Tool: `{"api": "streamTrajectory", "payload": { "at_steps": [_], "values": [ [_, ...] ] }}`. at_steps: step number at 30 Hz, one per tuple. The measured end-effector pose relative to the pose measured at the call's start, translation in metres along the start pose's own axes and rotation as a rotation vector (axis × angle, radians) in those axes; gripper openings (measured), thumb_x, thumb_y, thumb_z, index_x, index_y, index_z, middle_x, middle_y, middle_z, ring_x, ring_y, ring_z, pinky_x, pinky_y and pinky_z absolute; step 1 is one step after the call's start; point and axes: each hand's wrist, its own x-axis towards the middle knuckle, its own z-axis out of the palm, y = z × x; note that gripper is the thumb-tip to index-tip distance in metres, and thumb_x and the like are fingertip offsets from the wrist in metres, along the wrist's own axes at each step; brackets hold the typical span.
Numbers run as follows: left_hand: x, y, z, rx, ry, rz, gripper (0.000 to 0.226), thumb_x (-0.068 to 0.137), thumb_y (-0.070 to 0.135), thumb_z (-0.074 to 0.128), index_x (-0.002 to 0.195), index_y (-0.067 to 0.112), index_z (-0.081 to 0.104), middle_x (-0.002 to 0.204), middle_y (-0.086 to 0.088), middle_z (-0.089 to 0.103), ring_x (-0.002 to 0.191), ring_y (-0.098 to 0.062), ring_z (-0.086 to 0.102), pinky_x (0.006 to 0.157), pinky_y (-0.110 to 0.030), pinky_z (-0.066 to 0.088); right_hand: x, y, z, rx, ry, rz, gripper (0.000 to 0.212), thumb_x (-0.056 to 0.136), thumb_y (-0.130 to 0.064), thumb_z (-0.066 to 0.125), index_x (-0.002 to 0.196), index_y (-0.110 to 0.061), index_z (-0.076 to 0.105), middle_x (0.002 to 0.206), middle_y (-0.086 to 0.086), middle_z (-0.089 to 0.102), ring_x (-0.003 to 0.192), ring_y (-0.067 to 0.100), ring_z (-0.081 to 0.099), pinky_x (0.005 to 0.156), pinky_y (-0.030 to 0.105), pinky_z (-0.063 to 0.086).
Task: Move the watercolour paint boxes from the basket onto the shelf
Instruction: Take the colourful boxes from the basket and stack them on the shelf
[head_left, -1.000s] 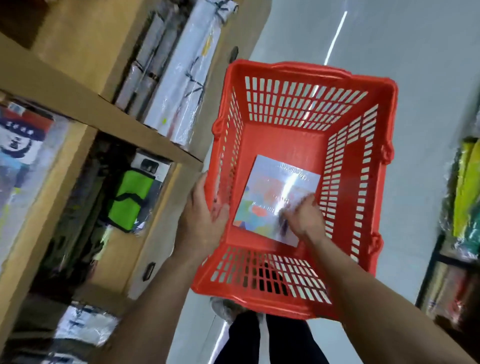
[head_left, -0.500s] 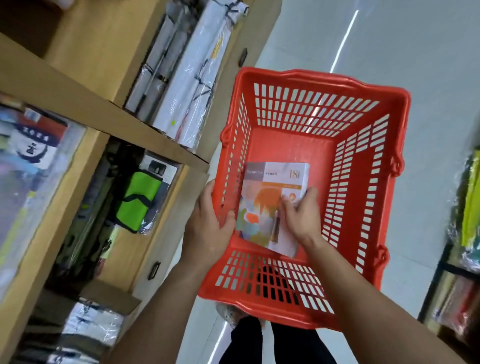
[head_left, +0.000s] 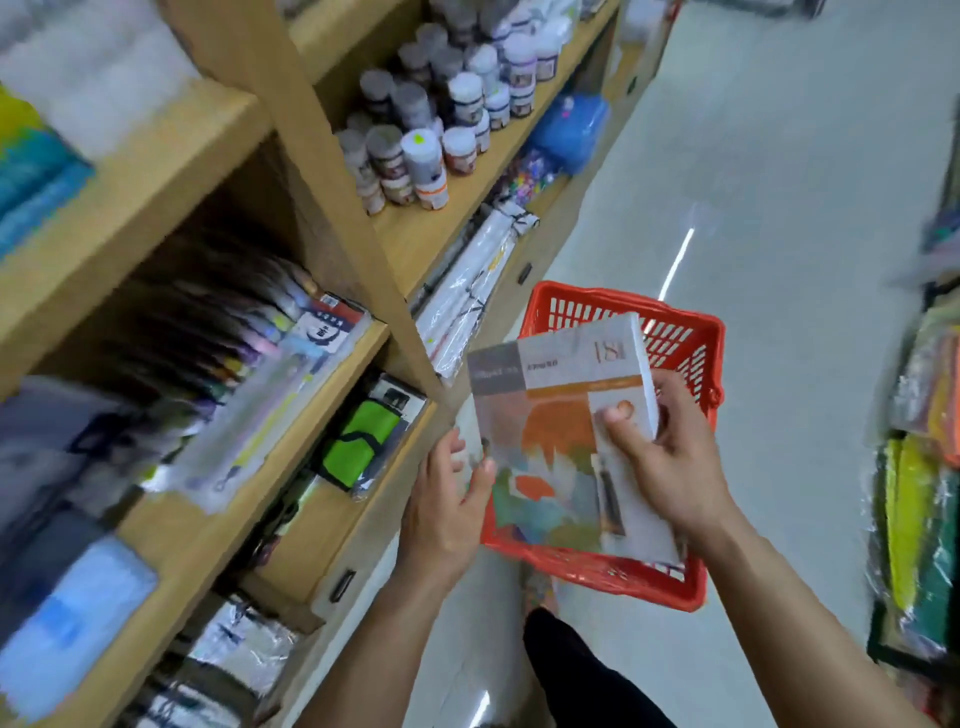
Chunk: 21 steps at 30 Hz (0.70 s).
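paint box (head_left: 550, 447) above basket (head_left: 696, 587), long axis away from body | right hand (head_left: 670, 467) clasps it | left hand (head_left: 441, 514) loosely open at its shelf-side edge | shelf (head_left: 332, 499) lies left of basket

I see my left hand (head_left: 441, 512) and right hand (head_left: 670, 467) bare, forearms uncovered with no sleeves, and black trousers (head_left: 587, 680) below.

Pale glossy floor (head_left: 779, 218) with a streak of light beyond the hands; wooden shelving (head_left: 332, 218) to their left, crowded with jars (head_left: 421, 140) and packets.
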Motion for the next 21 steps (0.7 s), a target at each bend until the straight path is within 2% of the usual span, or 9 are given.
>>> {"api": "streamTrajectory", "payload": {
  "at_steps": [4,7,9,11,13,16,17,19,21],
  "values": [
    [-0.073,0.015,-0.073,-0.209,0.098,0.07,0.057,0.096,0.046,0.061,0.147,0.032,0.039,0.136,0.009,0.06,0.122,-0.012,0.061,0.101,-0.044,0.053,-0.043,-0.088,0.021,0.164,-0.069,-0.182,0.019,0.093,-0.026,0.067,0.11,-0.031,0.064,0.099,-0.022,0.075,0.085,-0.006,0.07,0.073,0.014,0.053],
    [-0.133,0.016,-0.136,-0.32,0.281,0.114,0.038,0.092,0.05,0.059,0.126,0.051,0.042,0.126,0.021,0.064,0.105,0.007,0.065,0.081,-0.018,0.055,-0.088,-0.147,0.047,0.216,-0.159,-0.275,0.015,0.091,-0.026,0.068,0.106,-0.026,0.067,0.095,-0.017,0.076,0.084,-0.001,0.07,0.072,0.016,0.053],
    [-0.175,0.005,-0.176,-0.348,0.404,0.076,0.03,0.102,0.034,0.055,0.125,0.05,0.044,0.124,0.013,0.067,0.1,0.007,0.066,0.072,-0.013,0.053,-0.12,-0.184,0.072,0.19,-0.246,-0.33,0.014,0.091,-0.03,0.068,0.105,-0.029,0.068,0.095,-0.02,0.077,0.083,-0.003,0.071,0.069,0.015,0.052],
    [-0.221,-0.012,-0.215,-0.31,0.546,0.033,0.034,0.106,0.024,0.05,0.135,0.041,0.044,0.126,0.005,0.066,0.106,0.005,0.063,0.081,-0.016,0.05,-0.153,-0.216,0.104,0.123,-0.352,-0.396,0.01,0.092,-0.035,0.067,0.101,-0.038,0.07,0.094,-0.025,0.076,0.081,-0.004,0.071,0.066,0.013,0.051],
    [-0.265,-0.031,-0.25,-0.28,0.666,0.0,0.041,0.107,0.027,0.047,0.147,0.029,0.041,0.135,0.002,0.062,0.114,0.003,0.06,0.094,-0.018,0.049,-0.187,-0.243,0.14,0.079,-0.476,-0.447,0.01,0.092,-0.035,0.064,0.095,-0.044,0.068,0.089,-0.018,0.076,0.077,-0.001,0.069,0.065,0.02,0.051],
    [-0.321,-0.056,-0.297,-0.286,0.78,-0.043,0.054,0.104,0.034,0.052,0.155,0.029,0.035,0.145,0.002,0.058,0.125,-0.011,0.059,0.106,-0.042,0.049,-0.231,-0.271,0.194,0.02,-0.633,-0.482,0.032,0.085,-0.024,0.053,0.093,-0.052,0.065,0.09,-0.024,0.069,0.083,-0.004,0.062,0.071,0.02,0.046],
    [-0.335,-0.062,-0.311,-0.288,0.812,-0.049,0.059,0.102,0.035,0.057,0.156,0.031,0.034,0.148,0.006,0.056,0.129,-0.012,0.057,0.107,-0.043,0.048,-0.243,-0.278,0.21,-0.007,-0.692,-0.496,0.039,0.082,-0.021,0.051,0.1,-0.051,0.066,0.096,-0.021,0.069,0.093,0.002,0.062,0.077,0.024,0.049],
    [-0.357,-0.07,-0.335,-0.253,0.885,-0.069,0.072,0.094,0.04,0.068,0.155,0.041,0.03,0.15,0.019,0.046,0.136,-0.008,0.045,0.109,-0.035,0.044,-0.261,-0.292,0.242,-0.053,-0.812,-0.547,0.044,0.083,-0.017,0.051,0.119,-0.038,0.065,0.108,-0.001,0.069,0.107,0.029,0.06,0.09,0.042,0.054],
    [-0.371,-0.08,-0.356,-0.2,0.941,-0.107,0.087,0.087,0.041,0.076,0.156,0.044,0.022,0.146,0.022,0.036,0.135,-0.004,0.037,0.107,-0.028,0.037,-0.27,-0.305,0.273,-0.087,-0.871,-0.567,0.046,0.092,-0.014,0.057,0.136,-0.028,0.059,0.116,0.009,0.067,0.108,0.035,0.064,0.089,0.047,0.057]
  ]
}}
